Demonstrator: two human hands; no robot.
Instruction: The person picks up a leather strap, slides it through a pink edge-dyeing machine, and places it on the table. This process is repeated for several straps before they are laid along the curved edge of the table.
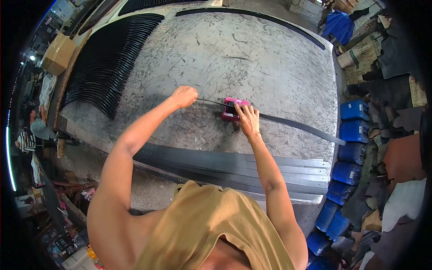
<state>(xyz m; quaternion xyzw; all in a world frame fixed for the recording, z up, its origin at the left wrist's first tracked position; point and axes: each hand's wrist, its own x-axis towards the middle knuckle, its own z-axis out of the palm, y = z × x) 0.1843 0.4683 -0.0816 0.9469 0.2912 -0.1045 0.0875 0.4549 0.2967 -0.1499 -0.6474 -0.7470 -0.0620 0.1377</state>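
A long dark strip (297, 125) runs across the worktable and through a small pink and black block-like tool (231, 118), whose exact kind I cannot make out. My left hand (183, 96) is closed in a fist around the strip's thin left end, pulled out to the left of the tool. At the tool's right side, my right hand (248, 118) bears down on the strip, its fingers over it and its thumb side against the tool. The strip's right end reaches past the table's edge.
The scuffed grey worktable (202, 49) carries a row of glossy black strips (114, 63) at left and flat dark strips (225, 166) along its near edge. Blue jerrycans (354, 130) and leather pieces (402, 157) lie right. Another person (39, 123) is at far left.
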